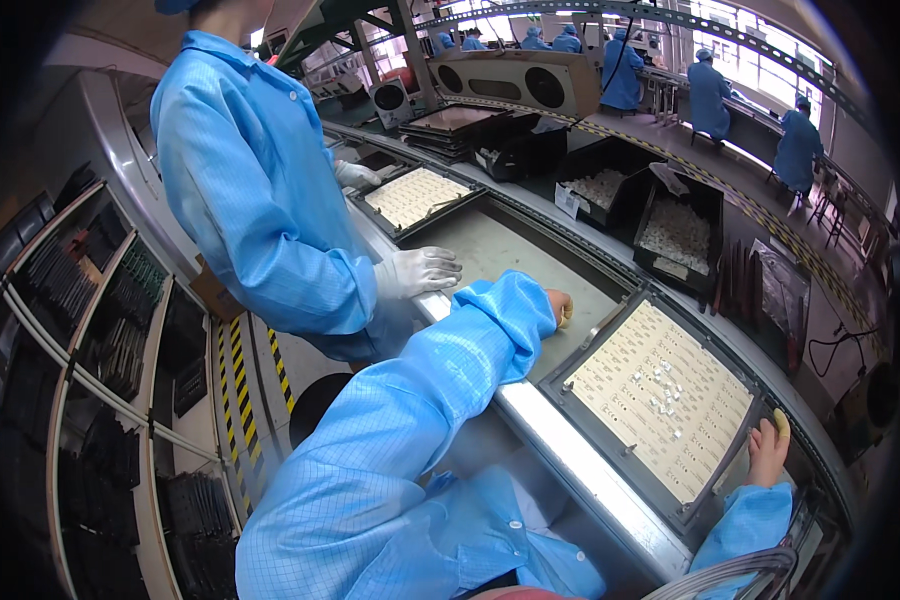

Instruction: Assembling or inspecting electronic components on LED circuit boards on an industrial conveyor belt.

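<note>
**Left hand point(560, 306) and right hand point(768, 455) are flanking a cream-coloured rectangular sheet point(610, 382) in a black rectangular frame point(600, 428)**

From where I am standing, the person in the blue gridded coat point(370, 440) is stretching an arm out along the long metal desk point(570, 425). The left hand is hanging over the bare grey stretch beyond the frame's left side, apart from the sheet, its fingers curling; whether they are pinching anything, I cannot tell. The right hand is sitting just beside the frame's right corner, its fingers lifting half-bent, one wearing a pale yellow fingertip cover point(782, 424). I cannot tell whether it is touching the edge.

The sheet is lying between the two hands, bearing rows of fine markings. Small whitish square pieces point(658, 392) are scattering across its middle.

To the left of the left hand, a co-worker's white-gloved hand point(418, 272) is resting on the desk's near edge, fingers together. Beyond that glove, another black-framed cream sheet point(415, 196) is lying flat. Past the left hand, on the far side, two black plastic bins point(676, 268) are holding heaps of small whitish parts point(678, 228).
</note>
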`<state>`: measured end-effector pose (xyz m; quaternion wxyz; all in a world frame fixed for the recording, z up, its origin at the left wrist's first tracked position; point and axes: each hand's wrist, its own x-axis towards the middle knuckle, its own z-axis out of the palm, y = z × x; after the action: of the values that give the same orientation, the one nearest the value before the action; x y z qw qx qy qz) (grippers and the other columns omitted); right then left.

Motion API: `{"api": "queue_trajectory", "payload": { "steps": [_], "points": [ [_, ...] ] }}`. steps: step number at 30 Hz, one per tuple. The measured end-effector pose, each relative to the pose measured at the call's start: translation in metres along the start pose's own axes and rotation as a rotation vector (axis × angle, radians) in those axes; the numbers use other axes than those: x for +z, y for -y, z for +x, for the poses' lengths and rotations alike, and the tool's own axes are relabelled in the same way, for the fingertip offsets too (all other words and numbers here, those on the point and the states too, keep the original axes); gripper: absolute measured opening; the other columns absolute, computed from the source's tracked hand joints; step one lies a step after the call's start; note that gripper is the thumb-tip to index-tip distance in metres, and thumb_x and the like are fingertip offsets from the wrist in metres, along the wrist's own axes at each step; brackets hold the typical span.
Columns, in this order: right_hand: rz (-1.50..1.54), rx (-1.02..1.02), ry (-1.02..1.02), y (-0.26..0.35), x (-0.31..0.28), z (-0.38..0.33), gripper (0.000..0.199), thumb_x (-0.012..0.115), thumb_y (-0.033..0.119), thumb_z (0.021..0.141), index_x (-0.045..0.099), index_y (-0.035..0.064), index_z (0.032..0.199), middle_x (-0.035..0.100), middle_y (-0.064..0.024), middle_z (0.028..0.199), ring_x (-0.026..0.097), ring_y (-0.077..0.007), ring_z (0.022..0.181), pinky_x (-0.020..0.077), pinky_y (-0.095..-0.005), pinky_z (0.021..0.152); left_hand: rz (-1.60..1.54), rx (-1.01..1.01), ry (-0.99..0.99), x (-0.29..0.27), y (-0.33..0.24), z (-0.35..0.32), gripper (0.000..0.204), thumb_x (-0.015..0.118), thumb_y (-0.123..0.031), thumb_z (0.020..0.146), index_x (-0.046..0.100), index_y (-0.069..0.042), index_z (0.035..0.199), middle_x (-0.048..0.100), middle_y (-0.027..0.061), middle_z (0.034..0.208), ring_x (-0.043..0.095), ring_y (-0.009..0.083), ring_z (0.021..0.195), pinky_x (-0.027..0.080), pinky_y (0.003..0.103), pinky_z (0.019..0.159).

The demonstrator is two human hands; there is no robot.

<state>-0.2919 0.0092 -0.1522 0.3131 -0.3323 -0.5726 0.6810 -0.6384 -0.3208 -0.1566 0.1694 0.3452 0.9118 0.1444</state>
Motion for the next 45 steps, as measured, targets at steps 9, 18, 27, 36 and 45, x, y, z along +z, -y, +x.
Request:
{"api": "queue_trajectory", "payload": {
  "steps": [9,18,27,36,45],
  "points": [
    [-0.016,-0.041,0.137,0.004,0.002,-0.006,0.045,0.055,0.014,0.085,0.042,0.0113,0.128,0.048,-0.0046,0.109,0.048,-0.0115,0.095,0.0399,-0.0234,0.085,-0.048,0.065,-0.145,0.003,0.006,-0.002,0.025,0.063,-0.016,0.074,0.060,-0.006,0.097,0.064,0.0135,0.084,0.061,0.0268,0.080,0.048,0.034,0.072],
    [-0.630,-0.695,0.086,0.046,0.006,0.010,0.044,0.050,-0.003,0.083,0.044,0.0056,0.126,0.049,-0.0076,0.119,0.049,-0.0167,0.103,0.0384,-0.0268,0.090,-0.172,0.165,-0.238,0.001,-0.033,0.036,0.026,0.056,-0.013,0.077,0.059,-0.005,0.101,0.063,0.0172,0.087,0.060,0.0320,0.083,0.048,0.038,0.076],
    [-1.115,-0.779,0.593,0.122,0.242,0.075,0.026,0.059,0.010,0.078,0.056,0.0018,0.102,0.054,-0.0167,0.094,0.057,-0.0283,0.091,0.0464,-0.0330,0.078,-0.128,0.298,-0.110,-0.028,-0.031,0.023,0.031,0.058,-0.017,0.079,0.058,-0.003,0.106,0.062,0.0183,0.095,0.059,0.0328,0.090,0.046,0.038,0.080],
    [-1.532,-0.662,-0.011,0.006,0.341,0.285,0.049,0.056,0.012,0.077,0.044,0.0082,0.124,0.054,-0.0241,0.110,0.056,-0.0394,0.097,0.0461,-0.0440,0.086,-0.128,0.357,0.012,-0.010,-0.046,0.032,0.033,0.058,-0.016,0.076,0.059,-0.003,0.106,0.062,0.0195,0.099,0.058,0.0348,0.095,0.045,0.042,0.083],
    [-1.477,-0.736,0.365,0.001,0.321,0.260,0.041,0.053,0.010,0.078,0.048,0.0066,0.118,0.051,-0.0219,0.118,0.051,-0.0372,0.107,0.0433,-0.0433,0.091,-0.094,0.266,0.061,-0.025,-0.030,0.015,0.031,0.058,-0.017,0.078,0.058,-0.005,0.107,0.061,0.0160,0.101,0.057,0.0326,0.096,0.045,0.040,0.084]
  ]
}}
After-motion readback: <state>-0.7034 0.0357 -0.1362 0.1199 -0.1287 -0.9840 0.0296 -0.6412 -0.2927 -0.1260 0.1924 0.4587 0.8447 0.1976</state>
